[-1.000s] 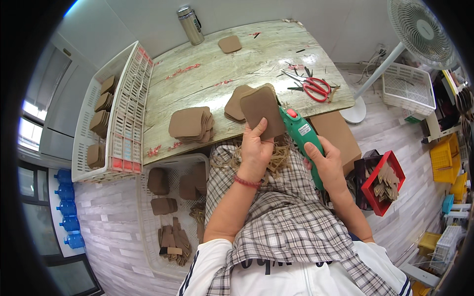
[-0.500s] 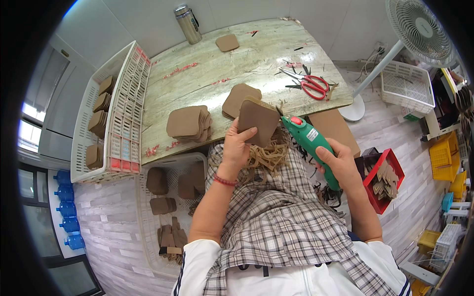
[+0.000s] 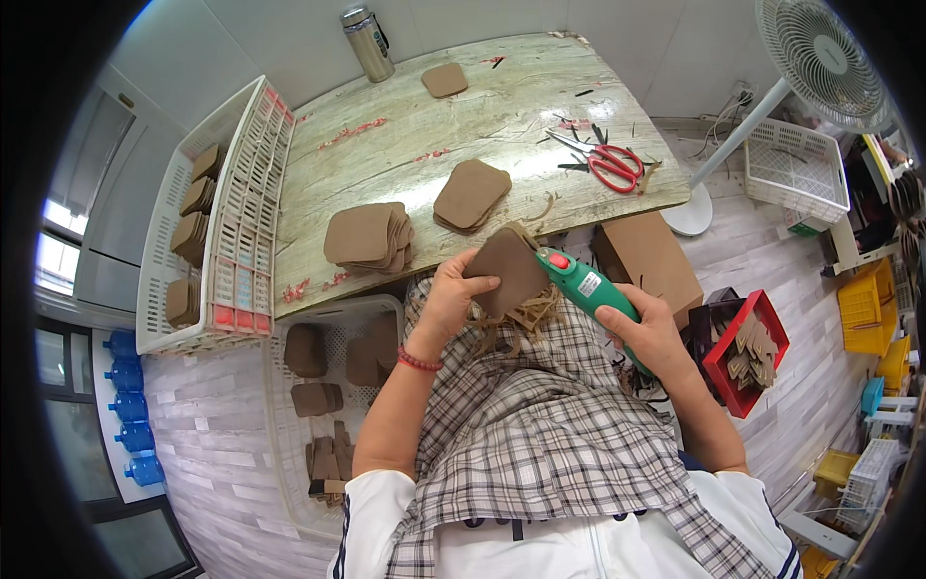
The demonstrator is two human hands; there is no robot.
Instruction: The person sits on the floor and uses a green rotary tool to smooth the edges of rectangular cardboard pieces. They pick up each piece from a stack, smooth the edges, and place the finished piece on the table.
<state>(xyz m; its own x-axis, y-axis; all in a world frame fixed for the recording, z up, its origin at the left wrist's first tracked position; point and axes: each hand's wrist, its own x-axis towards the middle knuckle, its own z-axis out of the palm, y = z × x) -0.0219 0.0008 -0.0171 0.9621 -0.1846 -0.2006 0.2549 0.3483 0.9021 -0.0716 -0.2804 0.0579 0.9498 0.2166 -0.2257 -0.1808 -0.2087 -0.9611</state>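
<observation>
My left hand (image 3: 449,301) pinches a brown, rounded square piece (image 3: 507,278) by its left edge, thumb on top, just off the table's near edge. My right hand (image 3: 644,328) is wrapped round a green electric cutter (image 3: 585,286) with a red button. Its tip meets the upper right edge of the piece. Curly tan trimmings (image 3: 532,314) lie below on the checked apron (image 3: 521,386). On the table just beyond rests a short stack of brown pieces (image 3: 471,193), with a taller stack (image 3: 367,236) to its left.
Red-handled scissors (image 3: 613,166) and dark scraps lie at the table's (image 3: 367,174) right. A white crate (image 3: 241,193) of stacked pieces stands left; another crate (image 3: 280,434) is below. A red box (image 3: 743,352) and a cardboard box (image 3: 651,261) are right. A steel flask (image 3: 367,46) stands at the back.
Both hands have come down and nearer to me with the piece and the cutter. The piece has turned, and the short stack behind it is now uncovered. A curled trimming lies at the table edge.
</observation>
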